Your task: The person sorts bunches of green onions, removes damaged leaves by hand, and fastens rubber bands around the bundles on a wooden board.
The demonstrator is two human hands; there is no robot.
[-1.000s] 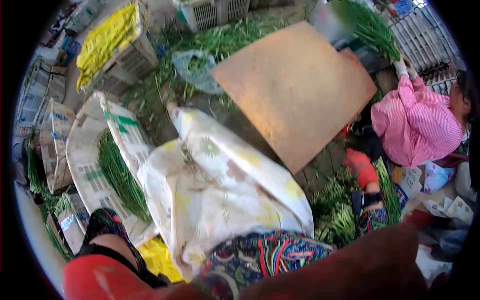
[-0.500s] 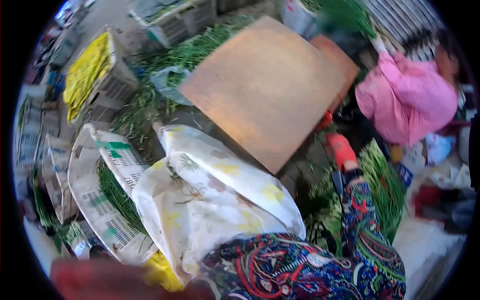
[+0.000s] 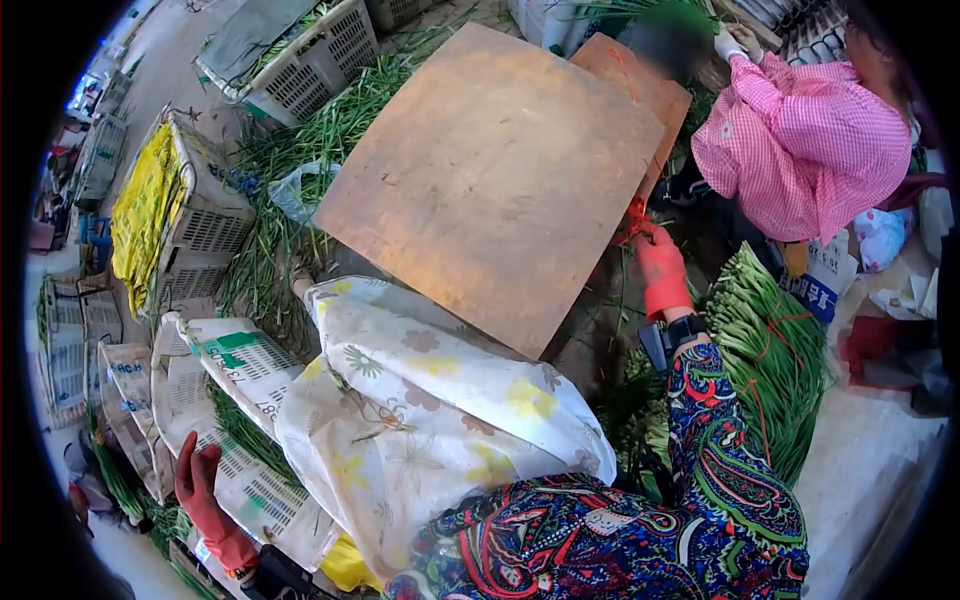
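Observation:
My left hand (image 3: 212, 508), in a red glove, is raised at the lower left beside a white crate (image 3: 262, 490) of green stalks, its fingers apart and nothing in them. My right hand (image 3: 660, 265), also red-gloved, reaches to the right edge of a brown board (image 3: 490, 170). Its fingers close on thin red ties (image 3: 632, 222) hanging there. A white flowered apron (image 3: 430, 400) covers my lap. Right of my forearm lie bundles of green stalks (image 3: 765, 350) bound with red ties.
A person in a pink checked top (image 3: 800, 150) works at the upper right, white-gloved hands (image 3: 735, 42) by green stalks. Yellow cloth (image 3: 148, 215) hangs over a crate (image 3: 210, 235) at left. Another crate (image 3: 315, 65) stands behind, with loose greens (image 3: 270, 190) on the floor.
My right hand has moved up to the red ties at the board's edge. My left hand has come into clear view at the lower left. The camera view has shifted, uncovering the bound bundles.

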